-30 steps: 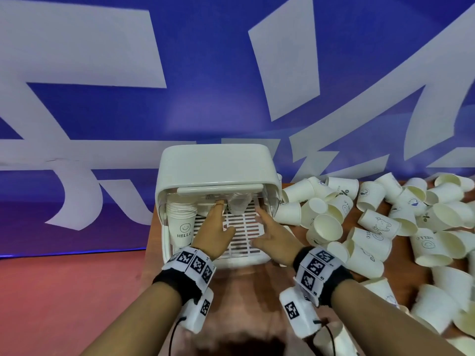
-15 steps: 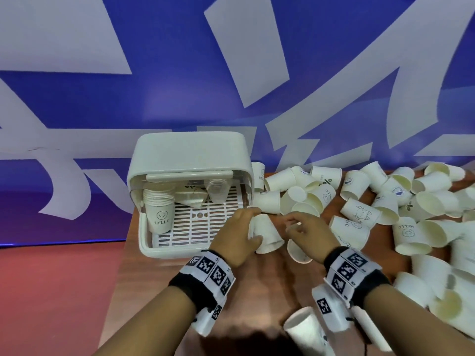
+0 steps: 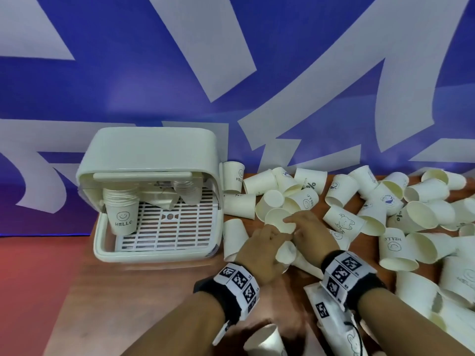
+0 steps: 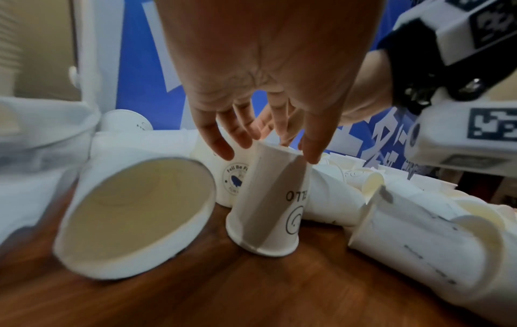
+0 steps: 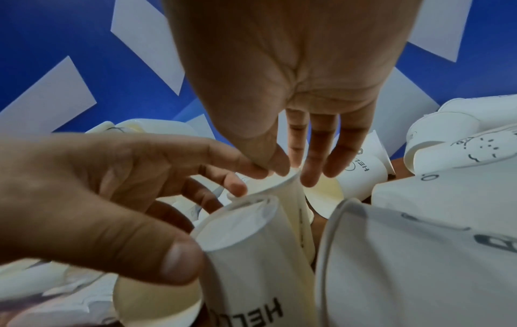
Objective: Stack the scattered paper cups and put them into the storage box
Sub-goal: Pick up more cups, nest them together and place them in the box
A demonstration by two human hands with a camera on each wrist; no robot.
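Both hands are gathering loose cups from the pile on the table [image 3: 133, 299] to build a new stack. The left hand [image 3: 259, 253] has its fingertips [image 4: 221, 148] and thumb pinching the base of an upside-down cup [image 4: 268, 199] that stands rim-down on the wood; the right hand [image 3: 312, 232] pinches the rim of a second cup [image 5: 279, 190] just behind it, thumb and fingers closing on the edge. The storage box [image 3: 154, 155] sits well to the left, lid up, with one stack of cups [image 3: 120, 209] standing in its near-left corner; many more cups [image 3: 385, 214] lie scattered to the right. Next, I judge, one cup must be turned so both face the same way, then slid into the other. Half a second ago the left hand held a cup lying close to the box edge; both hands have since moved rightward and met over the pile
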